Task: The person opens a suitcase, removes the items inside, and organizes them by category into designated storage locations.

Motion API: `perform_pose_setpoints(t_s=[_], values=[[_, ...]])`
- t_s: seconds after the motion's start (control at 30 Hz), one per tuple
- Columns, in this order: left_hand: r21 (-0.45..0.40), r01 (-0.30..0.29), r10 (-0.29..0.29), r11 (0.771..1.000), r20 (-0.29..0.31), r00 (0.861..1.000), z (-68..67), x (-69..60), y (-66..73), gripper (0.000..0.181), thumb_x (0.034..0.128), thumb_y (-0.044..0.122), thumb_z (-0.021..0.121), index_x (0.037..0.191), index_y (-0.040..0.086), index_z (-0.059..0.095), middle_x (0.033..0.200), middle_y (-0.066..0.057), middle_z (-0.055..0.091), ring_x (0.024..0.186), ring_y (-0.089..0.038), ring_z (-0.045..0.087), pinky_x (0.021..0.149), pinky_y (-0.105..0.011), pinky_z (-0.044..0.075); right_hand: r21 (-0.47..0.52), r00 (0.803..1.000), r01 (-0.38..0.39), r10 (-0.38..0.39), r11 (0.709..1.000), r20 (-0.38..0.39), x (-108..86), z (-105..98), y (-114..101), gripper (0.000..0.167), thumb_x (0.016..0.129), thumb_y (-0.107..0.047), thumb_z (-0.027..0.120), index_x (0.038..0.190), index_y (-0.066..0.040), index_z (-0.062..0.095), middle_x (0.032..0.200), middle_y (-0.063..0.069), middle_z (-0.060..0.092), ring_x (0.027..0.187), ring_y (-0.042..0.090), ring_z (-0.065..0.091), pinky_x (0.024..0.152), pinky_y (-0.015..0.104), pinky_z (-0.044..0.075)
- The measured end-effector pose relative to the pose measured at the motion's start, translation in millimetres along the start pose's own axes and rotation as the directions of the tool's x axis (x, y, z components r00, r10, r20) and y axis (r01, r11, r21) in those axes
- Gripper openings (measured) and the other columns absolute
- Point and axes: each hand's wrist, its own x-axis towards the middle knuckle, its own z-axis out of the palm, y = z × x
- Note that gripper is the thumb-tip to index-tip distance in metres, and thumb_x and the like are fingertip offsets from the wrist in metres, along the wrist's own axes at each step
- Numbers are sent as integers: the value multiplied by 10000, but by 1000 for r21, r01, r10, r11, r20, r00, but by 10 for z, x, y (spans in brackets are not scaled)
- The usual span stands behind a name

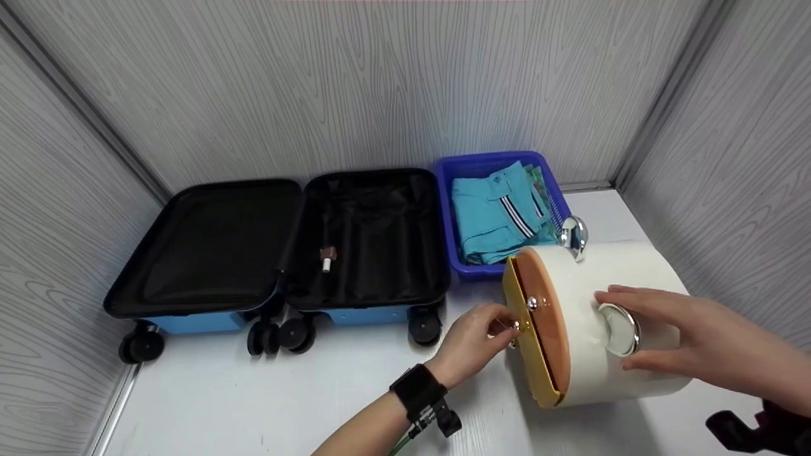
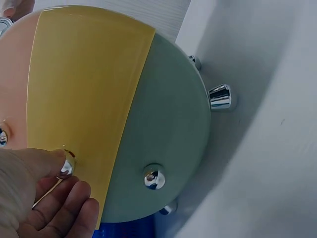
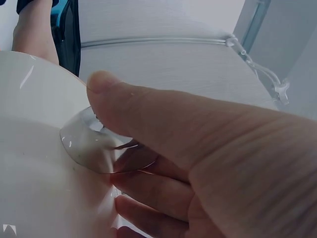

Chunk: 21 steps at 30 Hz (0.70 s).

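A rounded white jewelry box [image 1: 595, 380] lies with its drawer fronts facing left. My left hand [image 1: 472, 339] pinches the silver knob [image 2: 67, 166] of its yellow drawer [image 2: 86, 89] between thumb and fingers. That drawer stands slightly out from the orange front [image 1: 550, 323]. Beside it, in the left wrist view, is a green front [image 2: 161, 116] with its own silver knob [image 2: 154, 178]. My right hand [image 1: 709, 335] holds the box by a silver-rimmed round piece [image 1: 622, 329] on its white side, thumb and fingers about it. The drawer's inside is hidden.
An open blue suitcase [image 1: 206, 253] with black lining lies at the left. A small brown bottle with a white cap [image 1: 327, 258] is in its right half. Behind the box stands a blue basket [image 1: 447, 221] with folded turquoise clothing [image 1: 485, 218]. Walls enclose the back and sides.
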Motion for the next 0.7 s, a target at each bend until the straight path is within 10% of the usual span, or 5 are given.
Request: perform_pose_setpoints(t_s=[0.33, 0.7], values=[[-91, 16, -16, 996, -4, 1000, 108, 54, -13, 196, 989, 225, 708, 1176, 167, 703, 1076, 88, 640, 910, 32, 609, 841, -207, 536, 21, 993, 73, -71, 997, -90, -24, 30, 43, 734, 703, -506, 901, 1360, -273, 670, 1344, -90, 661, 1184, 22, 594, 952, 16, 327], [-23, 162, -160, 987, 73, 984, 285, -15, -322, 269, 926, 217, 742, 1171, 127, 676, 1134, 35, 651, 961, -124, 654, 819, -232, 521, 18, 1000, -14, 14, 1000, -5, -25, -14, -20, 719, 751, -618, 817, 1386, -330, 639, 1382, -116, 628, 1194, 112, 609, 931, 240, 517]])
